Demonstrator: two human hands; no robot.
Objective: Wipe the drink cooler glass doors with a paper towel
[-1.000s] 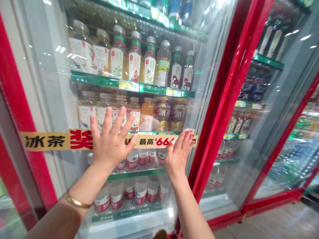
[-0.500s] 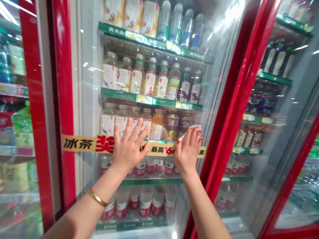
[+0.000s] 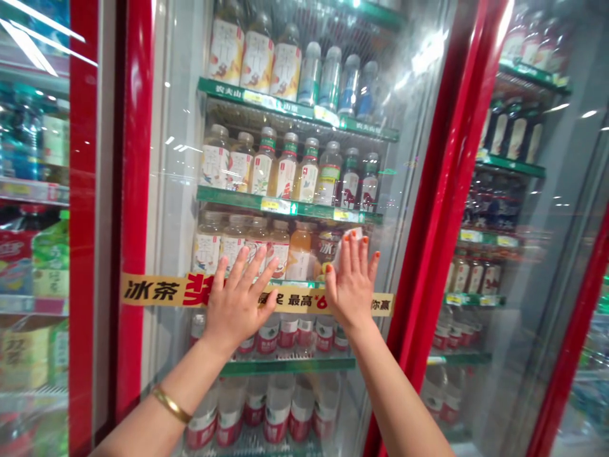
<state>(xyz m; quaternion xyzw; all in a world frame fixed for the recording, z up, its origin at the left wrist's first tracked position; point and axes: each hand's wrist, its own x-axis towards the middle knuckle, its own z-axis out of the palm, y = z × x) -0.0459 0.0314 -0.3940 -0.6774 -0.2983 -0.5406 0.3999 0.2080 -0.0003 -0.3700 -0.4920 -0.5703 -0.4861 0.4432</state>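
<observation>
The fingers [image 3: 241, 266] of the left hand [image 3: 236, 311] and the right hand [image 3: 351, 292] are spread and pressed flat against the glass door [image 3: 176, 190] of a red-framed drinks cooler, over a yellow printed banner [image 3: 152, 290]. A small white scrap [image 3: 351, 244] is pinned beneath the right fingertips, its material unclear, with bottled drinks [image 3: 285, 171] shelved behind the glass.

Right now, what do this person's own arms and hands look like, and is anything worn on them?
Both forearms are bare, with no sleeves or gloves on the left hand or the right hand. A thin gold-coloured bangle circles the left forearm. The right hand's fingernails are painted orange-red.
</observation>
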